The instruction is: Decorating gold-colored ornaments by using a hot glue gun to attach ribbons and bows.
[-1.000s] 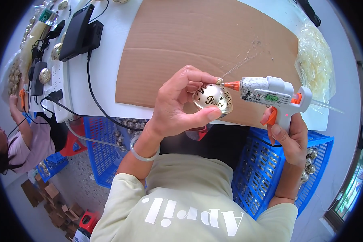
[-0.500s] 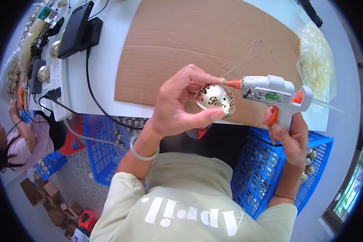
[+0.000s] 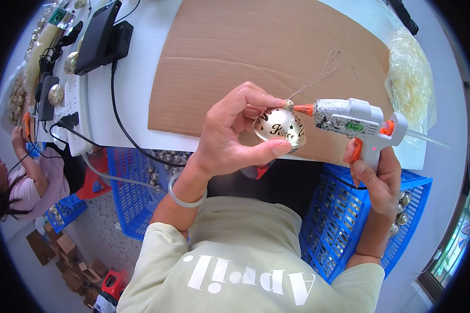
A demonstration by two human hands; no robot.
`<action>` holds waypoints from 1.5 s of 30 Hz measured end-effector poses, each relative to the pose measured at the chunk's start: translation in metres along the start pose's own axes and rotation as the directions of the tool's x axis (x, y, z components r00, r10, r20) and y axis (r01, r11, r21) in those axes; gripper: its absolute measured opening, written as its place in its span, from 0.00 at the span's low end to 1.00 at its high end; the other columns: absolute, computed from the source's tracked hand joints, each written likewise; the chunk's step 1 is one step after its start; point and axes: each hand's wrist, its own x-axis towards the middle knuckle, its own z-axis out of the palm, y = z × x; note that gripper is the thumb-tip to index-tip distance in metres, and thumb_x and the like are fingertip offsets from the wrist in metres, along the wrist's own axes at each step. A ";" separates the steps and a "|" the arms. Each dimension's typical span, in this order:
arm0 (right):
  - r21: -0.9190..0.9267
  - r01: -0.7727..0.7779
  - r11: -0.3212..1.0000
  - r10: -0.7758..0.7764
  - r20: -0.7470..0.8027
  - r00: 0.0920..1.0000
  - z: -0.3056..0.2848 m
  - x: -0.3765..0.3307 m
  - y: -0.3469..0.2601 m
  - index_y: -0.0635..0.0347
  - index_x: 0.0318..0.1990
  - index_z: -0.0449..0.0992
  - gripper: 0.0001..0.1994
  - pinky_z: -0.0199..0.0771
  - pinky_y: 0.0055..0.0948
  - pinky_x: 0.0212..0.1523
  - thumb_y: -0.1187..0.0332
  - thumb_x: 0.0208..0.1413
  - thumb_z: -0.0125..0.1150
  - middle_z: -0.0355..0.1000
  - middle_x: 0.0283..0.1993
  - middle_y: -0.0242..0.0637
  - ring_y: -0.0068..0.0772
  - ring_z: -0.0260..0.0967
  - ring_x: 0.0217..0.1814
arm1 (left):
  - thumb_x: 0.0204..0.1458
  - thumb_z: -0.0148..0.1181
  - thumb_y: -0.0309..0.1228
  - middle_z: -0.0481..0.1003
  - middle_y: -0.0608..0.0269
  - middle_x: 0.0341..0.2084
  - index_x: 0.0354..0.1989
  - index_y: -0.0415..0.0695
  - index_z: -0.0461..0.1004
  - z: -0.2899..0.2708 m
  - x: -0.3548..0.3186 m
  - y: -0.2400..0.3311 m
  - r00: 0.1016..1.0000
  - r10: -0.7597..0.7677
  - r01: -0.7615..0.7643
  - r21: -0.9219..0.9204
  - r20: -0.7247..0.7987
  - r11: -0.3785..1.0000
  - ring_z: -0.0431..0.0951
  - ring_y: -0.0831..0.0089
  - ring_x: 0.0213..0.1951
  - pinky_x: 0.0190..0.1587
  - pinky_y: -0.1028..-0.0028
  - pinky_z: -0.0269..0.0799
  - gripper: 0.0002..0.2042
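Note:
Between the thumb and fingers of my left hand [image 3: 232,130] is a shiny pale-gold bell ornament [image 3: 279,128] with dark stars and lettering cut into it. Its small top points up and to the right. My right hand [image 3: 378,175] grips a white hot glue gun [image 3: 350,117], a finger at its orange trigger. The gun's orange nozzle reaches the bell's top; whether it touches or sits just short, I cannot tell. A clear glue stick [image 3: 428,139] juts from the gun's rear. Part of the bell's far side is hidden by my fingers.
A brown cardboard sheet [image 3: 214,62] with glue strings covers much of the white table. Blue crates [image 3: 133,208] holding bells stand on both sides of me. A power strip [image 3: 77,120], black adapters [image 3: 96,41] and cables lie at left; a clear plastic bag [image 3: 410,78] at right. Another person [image 3: 31,177] sits far left.
The glue gun has shifted very slightly to the right with my right hand. My left hand keeps the bell in nearly the same place.

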 end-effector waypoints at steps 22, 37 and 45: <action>-0.030 0.018 0.999 -0.019 -0.030 0.999 0.001 -0.002 0.000 0.69 0.60 0.65 0.23 0.63 0.17 0.25 0.70 0.60 0.60 0.73 0.39 0.39 0.18 0.62 0.27 | 0.43 0.73 0.22 0.72 0.59 0.37 0.47 0.33 0.73 -0.003 -0.001 -0.002 1.000 0.005 -0.005 0.029 0.013 1.000 0.78 0.75 0.39 0.41 0.78 0.75 0.22; 0.437 -0.142 0.888 0.196 -0.081 0.977 -0.066 0.031 0.014 0.72 0.59 0.65 0.22 0.75 0.19 0.33 0.64 0.64 0.55 0.74 0.49 0.45 0.24 0.76 0.36 | 0.43 0.75 0.27 0.70 0.57 0.40 0.51 0.32 0.73 0.028 0.035 -0.015 0.997 0.021 -0.025 0.055 0.074 0.998 0.73 0.72 0.42 0.44 0.75 0.71 0.26; 0.371 -0.293 0.881 0.325 -0.024 0.946 -0.095 0.045 0.038 0.70 0.53 0.73 0.21 0.79 0.24 0.40 0.57 0.68 0.50 0.78 0.47 0.44 0.28 0.78 0.42 | 0.43 0.77 0.32 0.70 0.56 0.42 0.50 0.32 0.73 0.036 0.025 -0.005 0.999 -0.044 0.043 0.114 0.005 0.993 0.74 0.70 0.43 0.46 0.75 0.72 0.27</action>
